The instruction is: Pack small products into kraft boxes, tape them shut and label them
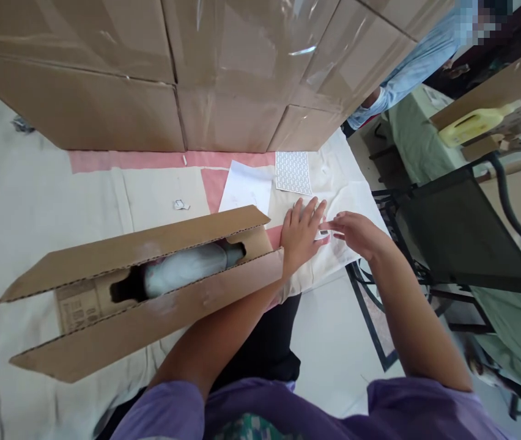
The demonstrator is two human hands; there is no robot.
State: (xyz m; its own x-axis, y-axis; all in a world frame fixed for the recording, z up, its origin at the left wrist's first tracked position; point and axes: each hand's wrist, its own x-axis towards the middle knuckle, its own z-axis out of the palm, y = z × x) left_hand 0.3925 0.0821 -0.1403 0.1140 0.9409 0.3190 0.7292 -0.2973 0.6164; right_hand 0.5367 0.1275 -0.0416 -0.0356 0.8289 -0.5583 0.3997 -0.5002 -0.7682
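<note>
A small label (323, 233) is seen toward 3 o'clock, its long axis too small to make out; whether it is pinched by the right hand (356, 232) cannot be told. The left hand (301, 233) is spread flat. At 8 o'clock, the box (164, 318) is aimed lengthwise between 2 and 3; a white item (191, 269) inside is partly hidden.

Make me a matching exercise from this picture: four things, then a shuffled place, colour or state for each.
Things
1. Left hand
2. Long box
3. Jug
4. Label sheet

Places, colours, states
A. flaps open, with a white object inside
B. to the right of the white paper
C. spread, next to the right hand
D. yellow

Pairs: 1-C, 2-A, 3-D, 4-B
</note>
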